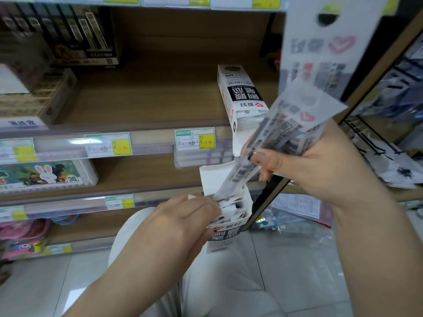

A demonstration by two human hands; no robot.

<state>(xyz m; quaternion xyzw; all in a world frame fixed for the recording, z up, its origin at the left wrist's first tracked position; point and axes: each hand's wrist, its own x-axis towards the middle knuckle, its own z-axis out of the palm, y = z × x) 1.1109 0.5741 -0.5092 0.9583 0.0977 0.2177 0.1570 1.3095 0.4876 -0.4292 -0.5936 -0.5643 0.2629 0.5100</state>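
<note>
Pale trousers (217, 282) of the crouching person fill the bottom of the view. Just above them the left hand (183, 223) grips a small open box (226, 234), with the fingers curled around its side and the thumb at its mouth. The flap of the box stands up, and several packets (229, 207) sit inside it.

Above and to the right of the box, the right hand (309, 161) is closed tightly on a bundle of flat packets (286, 126). One packet of the bundle hangs down and reaches the mouth of the box.

Further above the box, a second box of the same kind (240, 94) stands on the wooden shelf (160, 99), leaning a little. To the right of the open box, some loose packaging (297, 209) lies on the floor.

I judge the work about half done. Many packets are in the hand and some remain in the box. Motion blur hides whether they go in or come out.
</note>
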